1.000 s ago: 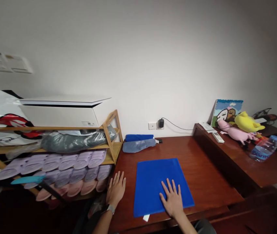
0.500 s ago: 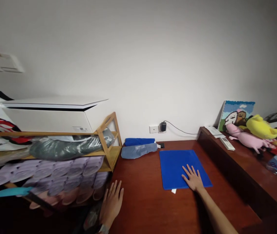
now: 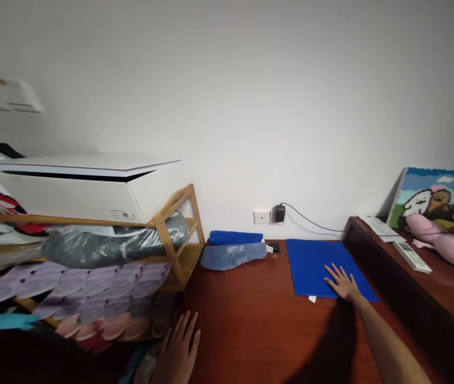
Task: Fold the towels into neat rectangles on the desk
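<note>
Flat on the bench (image 3: 246, 320), the blue cloth (image 3: 310, 264) lies in the far right part, close to the wall and beside the raised ledge (image 3: 448, 306), its white tag (image 3: 312, 299) poking out at the near edge. The right hand (image 3: 343, 285) rests palm down on its near edge, that grip spread wide, fingers apart and straight over the fabric. The left hand (image 3: 178, 349) is palm down at the bench's left edge, fingers slightly apart; its contact is hard to tell. Farther off, the grey-blue HAPPY LIFE piece (image 3: 230, 257) lies beside the wooden rack (image 3: 198, 216)
</note>
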Motion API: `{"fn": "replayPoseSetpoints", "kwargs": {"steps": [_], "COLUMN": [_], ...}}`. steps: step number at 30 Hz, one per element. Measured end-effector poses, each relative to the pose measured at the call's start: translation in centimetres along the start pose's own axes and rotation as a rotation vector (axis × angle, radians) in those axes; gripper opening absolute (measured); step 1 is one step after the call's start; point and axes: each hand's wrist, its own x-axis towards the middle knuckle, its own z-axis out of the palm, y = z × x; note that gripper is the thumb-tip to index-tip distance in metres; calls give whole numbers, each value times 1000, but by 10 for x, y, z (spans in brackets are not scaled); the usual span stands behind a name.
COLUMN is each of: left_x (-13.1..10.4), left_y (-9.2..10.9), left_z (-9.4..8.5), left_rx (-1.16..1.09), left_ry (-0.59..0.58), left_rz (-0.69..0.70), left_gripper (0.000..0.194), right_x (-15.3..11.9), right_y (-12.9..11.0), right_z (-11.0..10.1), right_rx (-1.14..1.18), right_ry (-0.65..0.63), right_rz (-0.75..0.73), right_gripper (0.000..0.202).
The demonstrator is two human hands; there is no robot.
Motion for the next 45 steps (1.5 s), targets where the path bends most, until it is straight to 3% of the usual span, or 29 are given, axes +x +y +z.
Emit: {"fn": "replayPoseSetpoints", "kwargs": {"steps": [4, 7, 9, 11, 14, 17, 19, 22, 27, 30, 34, 37, 41, 45], "left_x": [-2, -2, -1, 0, 2, 2, 2, 1, 2, 4, 7, 12, 20, 23], "left_y": [0, 2, 5, 10, 16, 19, 20, 21, 25, 25, 24, 28, 36, 39], "left_z": [-3, -7, -10, -13, -18, -22, -23, -24, -23, -23, -24, -27, -39, -57], "left_rx": [16, 41, 62, 77, 79, 74, 74, 66, 47, 51, 72, 70, 13, -79], "left_ry": [-19, -28, -39, -52, -54, -48, -50, -44, -10, 10, -4, -27, -1, 47], "left_rz": [7, -1, -1, -2, -32, -51, -41, -29, -49, -42, -16, -10, -22, 10], "left_gripper": [62, 62, 61, 60, 59, 58, 58, 58, 57, 55, 51, 54, 58, 54], "right_x": [8, 4, -5, -16, -25, -25, -25, -34, -95, -159, -247, -293, -318, -313], "right_y": [-2, -33, -78, -142, -252, -342, -380, -407, -397, -372, -332, -306, -269, -220], "right_z": [-16, -25, -27, -28, -28, -29, -28, -21, -8, 13, 50, 55, 31, 27], "right_rx": [27, 20, 39, 89, 150, 135, 109, 106, 105, 108, 129, 191, 337, 494], "right_ry": [43, 135, 247, 336, 259, 155, 45, 19, 109, 166, 218, 232, 298, 429], "right_rz": [21, 26, -39, -210, -531, -550, -495, -439, -486, -530, -471, -445, -495, -186], "right_gripper": [62, 63, 62, 56, 55, 73, 73, 63, 56, 54, 53, 57, 58, 43]}}
